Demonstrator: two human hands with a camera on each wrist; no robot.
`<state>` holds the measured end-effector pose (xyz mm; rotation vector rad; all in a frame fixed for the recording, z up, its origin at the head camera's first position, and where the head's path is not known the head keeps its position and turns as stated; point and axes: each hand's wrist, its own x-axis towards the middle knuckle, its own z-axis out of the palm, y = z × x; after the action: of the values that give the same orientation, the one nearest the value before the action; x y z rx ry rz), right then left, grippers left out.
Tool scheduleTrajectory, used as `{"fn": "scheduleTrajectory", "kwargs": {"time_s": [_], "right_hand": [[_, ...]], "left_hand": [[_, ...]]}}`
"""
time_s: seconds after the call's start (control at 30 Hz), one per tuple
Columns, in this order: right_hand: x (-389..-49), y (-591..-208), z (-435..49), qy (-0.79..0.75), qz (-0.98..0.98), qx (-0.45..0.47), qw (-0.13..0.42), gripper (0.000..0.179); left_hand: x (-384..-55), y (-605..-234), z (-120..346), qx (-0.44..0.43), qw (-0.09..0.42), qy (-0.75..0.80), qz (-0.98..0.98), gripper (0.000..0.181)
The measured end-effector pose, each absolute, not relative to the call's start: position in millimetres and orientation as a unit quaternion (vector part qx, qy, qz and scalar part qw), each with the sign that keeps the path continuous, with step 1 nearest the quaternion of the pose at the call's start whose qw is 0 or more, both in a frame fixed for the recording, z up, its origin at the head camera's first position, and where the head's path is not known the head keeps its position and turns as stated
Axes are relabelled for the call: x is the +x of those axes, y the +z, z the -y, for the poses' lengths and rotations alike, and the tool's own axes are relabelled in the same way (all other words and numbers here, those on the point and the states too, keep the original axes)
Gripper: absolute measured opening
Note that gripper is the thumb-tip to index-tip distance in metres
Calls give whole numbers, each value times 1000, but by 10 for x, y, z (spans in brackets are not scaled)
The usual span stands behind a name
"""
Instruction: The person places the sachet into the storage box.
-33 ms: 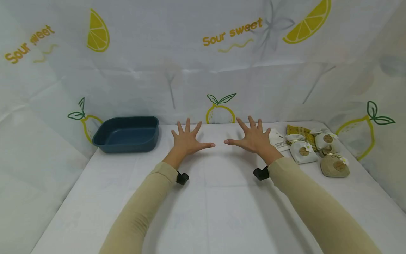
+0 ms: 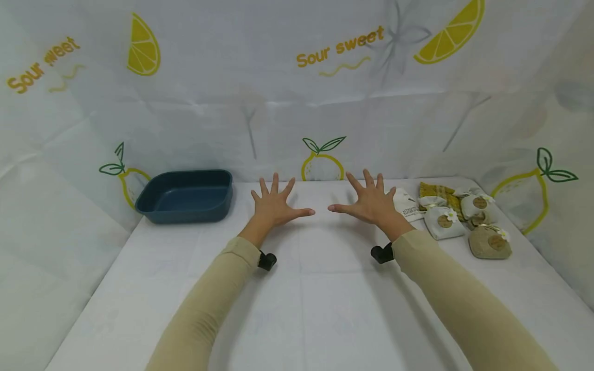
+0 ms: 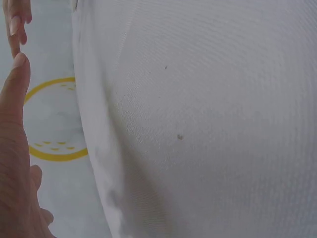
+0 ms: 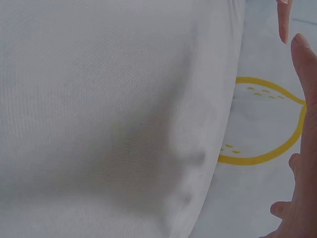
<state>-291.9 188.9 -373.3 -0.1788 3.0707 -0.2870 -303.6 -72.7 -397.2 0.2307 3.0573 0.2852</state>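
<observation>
My left hand (image 2: 273, 207) hovers over the white table with its fingers spread and nothing in it. Opposite it, my right hand (image 2: 373, 203) is held the same way, thumb toward the left thumb, with a gap between them. Left of the left hand stands a dark blue basin (image 2: 185, 214), with no contents visible. Nearest to the right hand lies a white printed cloth pouch (image 2: 407, 206). Beyond it are a white sachet (image 2: 444, 222) with a small flower, a beige sachet (image 2: 490, 242), a second white sachet (image 2: 475, 204) and a mustard-yellow patterned cloth item (image 2: 438, 193).
A white cloth covers the table (image 2: 301, 309). Behind it hangs a white curtain (image 2: 278, 118) printed with lemons and lettering, and it also closes off both sides. Each wrist carries a small black camera mount (image 2: 266, 260).
</observation>
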Motion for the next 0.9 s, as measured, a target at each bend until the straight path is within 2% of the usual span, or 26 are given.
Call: {"fn": "scheduleTrajectory", "kwargs": {"time_s": [0.9], "right_hand": [[-2972, -3788, -1741, -116, -990, -77, 13, 112]], "left_hand": [[-2917, -4000, 831, 70, 19, 85, -994, 114]]}}
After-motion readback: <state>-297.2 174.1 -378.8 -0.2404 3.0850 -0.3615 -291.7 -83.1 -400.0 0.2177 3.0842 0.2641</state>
